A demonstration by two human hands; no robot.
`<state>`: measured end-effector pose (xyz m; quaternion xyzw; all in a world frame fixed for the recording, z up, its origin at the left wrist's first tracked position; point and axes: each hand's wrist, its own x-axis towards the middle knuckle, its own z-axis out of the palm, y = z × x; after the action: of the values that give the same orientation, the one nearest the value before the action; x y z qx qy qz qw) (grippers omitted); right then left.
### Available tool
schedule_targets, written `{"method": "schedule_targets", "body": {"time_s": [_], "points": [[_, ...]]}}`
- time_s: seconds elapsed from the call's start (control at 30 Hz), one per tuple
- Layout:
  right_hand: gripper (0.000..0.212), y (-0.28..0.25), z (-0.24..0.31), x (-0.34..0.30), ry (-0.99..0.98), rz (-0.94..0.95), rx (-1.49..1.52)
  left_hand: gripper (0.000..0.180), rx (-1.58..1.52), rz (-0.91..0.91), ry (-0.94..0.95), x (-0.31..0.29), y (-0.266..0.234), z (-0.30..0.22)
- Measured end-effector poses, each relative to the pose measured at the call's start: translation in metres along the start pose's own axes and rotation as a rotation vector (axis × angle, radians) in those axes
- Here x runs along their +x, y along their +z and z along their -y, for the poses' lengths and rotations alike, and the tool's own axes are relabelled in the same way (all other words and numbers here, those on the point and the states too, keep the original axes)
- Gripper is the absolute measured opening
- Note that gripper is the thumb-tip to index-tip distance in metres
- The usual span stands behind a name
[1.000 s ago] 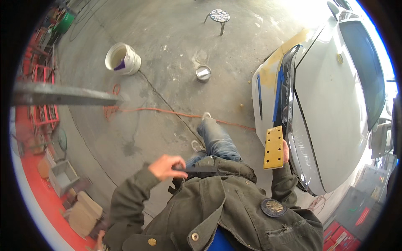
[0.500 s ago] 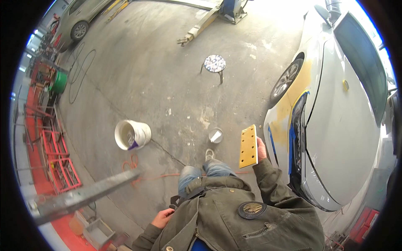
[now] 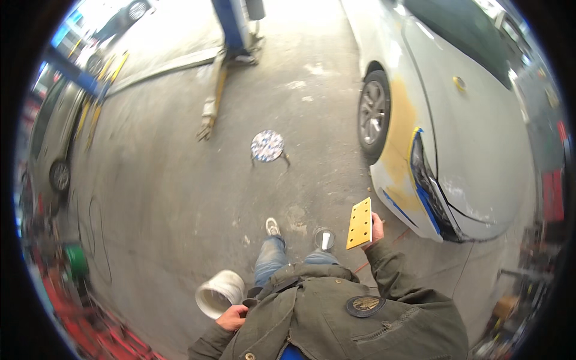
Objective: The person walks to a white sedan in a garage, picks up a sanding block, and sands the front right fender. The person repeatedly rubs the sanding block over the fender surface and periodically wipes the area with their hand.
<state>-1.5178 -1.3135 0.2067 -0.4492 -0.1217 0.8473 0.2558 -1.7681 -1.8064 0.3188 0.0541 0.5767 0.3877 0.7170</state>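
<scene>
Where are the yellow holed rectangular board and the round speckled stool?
Yellow holed rectangular board [image 3: 360, 225], head view: middle of its flat side.
Round speckled stool [image 3: 267, 146], head view: middle of its seat.

Your flat block [image 3: 360, 225] is yellow, dotted with rows of dark holes; your jacket [image 3: 321, 315] is olive green with a black-and-gold patch [image 3: 365, 306], your jeans [image 3: 270, 260] faded blue. You face a whitish car [image 3: 483, 141] with a mustard-tan area [image 3: 402, 111] and blue tape [image 3: 427, 204], plus a stool [image 3: 267, 146] mottled white, blue and pink.
</scene>
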Motion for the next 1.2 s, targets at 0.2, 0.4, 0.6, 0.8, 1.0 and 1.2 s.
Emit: {"method": "schedule_targets", "body": {"time_s": [0.2,0.4,0.6,0.8,1.0,1.2], "points": [[0.045,0.045,-0.035,-0.013,-0.183,-0.051,0.122,0.031,0.173,0.349,-0.066,0.050,-0.122,-0.130],[0.047,0.065,-0.049,0.005,-0.308,-0.158,0.229,0.033,0.957,0.202,0.212,0.161,-0.163,-0.199],[0.043,0.102,0.007,0.088,-0.307,-0.236,0.286,0.034,1.283,0.013,0.291,0.272,-0.179,-0.275],[0.044,0.133,0.137,0.186,-0.337,-0.127,0.349,0.028,1.417,-0.052,0.338,0.295,-0.084,-0.464],[0.045,0.157,0.253,0.217,-0.509,-0.057,0.348,0.029,1.378,0.109,0.572,0.375,-0.086,-0.547],[0.046,0.117,0.273,0.239,-0.661,-0.100,0.470,0.041,1.524,0.509,0.336,0.437,-0.062,-0.698]]}}
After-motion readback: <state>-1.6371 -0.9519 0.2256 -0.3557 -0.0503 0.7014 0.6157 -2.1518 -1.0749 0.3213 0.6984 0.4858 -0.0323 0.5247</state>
